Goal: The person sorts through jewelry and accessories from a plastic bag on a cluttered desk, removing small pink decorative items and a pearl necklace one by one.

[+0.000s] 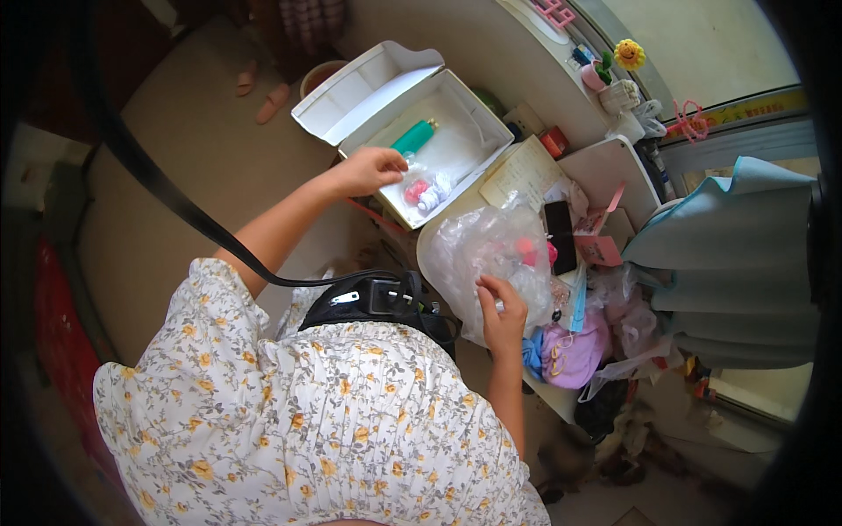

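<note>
My left hand [376, 171] is at the near left edge of an open white cardboard box [480, 108], its fingertips beside a small clear plastic bag [409, 172]; whether they grip it is unclear. Red or pink and white bundled items [434, 192] lie in the box near this bag. A green cylindrical object [413, 138] lies farther in. My right hand [503, 312] is loosely curled over the near side of a large crumpled clear plastic bag [460, 243], with thumb and forefinger slightly apart and nothing visible between them. Pink things [526, 250] show through this bag.
A black phone [558, 237], a handwritten paper [520, 174] and a pink card [597, 250] lie right of the bag. Purple cloth [579, 352] and a blue face mask [577, 299] are at the table's near right. A grey-blue curtain [737, 269] hangs at right. A black strap crosses the left.
</note>
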`<state>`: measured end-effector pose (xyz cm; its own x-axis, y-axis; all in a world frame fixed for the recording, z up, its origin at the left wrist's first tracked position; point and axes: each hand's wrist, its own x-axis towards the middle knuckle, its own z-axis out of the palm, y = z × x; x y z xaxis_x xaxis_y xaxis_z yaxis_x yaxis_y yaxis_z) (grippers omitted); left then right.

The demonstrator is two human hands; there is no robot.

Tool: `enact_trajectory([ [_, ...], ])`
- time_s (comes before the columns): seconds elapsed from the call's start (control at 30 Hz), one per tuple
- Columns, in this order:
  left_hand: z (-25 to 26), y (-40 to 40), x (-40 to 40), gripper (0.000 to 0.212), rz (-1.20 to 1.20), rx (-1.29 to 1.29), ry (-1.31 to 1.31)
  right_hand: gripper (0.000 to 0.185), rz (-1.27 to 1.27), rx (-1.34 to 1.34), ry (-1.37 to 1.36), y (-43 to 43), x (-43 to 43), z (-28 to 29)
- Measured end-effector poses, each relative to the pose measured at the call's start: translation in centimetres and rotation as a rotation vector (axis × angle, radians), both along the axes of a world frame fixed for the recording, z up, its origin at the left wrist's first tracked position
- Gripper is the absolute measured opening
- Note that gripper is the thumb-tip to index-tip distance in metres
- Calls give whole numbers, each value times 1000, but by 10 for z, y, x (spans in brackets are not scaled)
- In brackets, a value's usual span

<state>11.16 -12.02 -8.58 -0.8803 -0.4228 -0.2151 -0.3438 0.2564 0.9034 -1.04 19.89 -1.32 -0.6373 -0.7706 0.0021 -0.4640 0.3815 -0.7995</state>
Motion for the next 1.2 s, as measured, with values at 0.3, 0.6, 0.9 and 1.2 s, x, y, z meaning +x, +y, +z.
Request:
enact_trajectory([
  [0.3, -41, 21, -63, 73, -378, -580, -205, 10, -358, -30, -77, 32, 47, -7],
  [0.6, -46, 29, -73, 71, -592, -837, -306, 10, -477, -63, 82, 33, 75, 2],
  [0.9, 68, 29, -66, 45, -479, -178, 81, 32, -45, 279, 289, 45, 45, 10],
  [1.2, 129, 75, -66, 42, -666, 266, 231, 28, -285, 226, 194, 62, 34, 17],
])
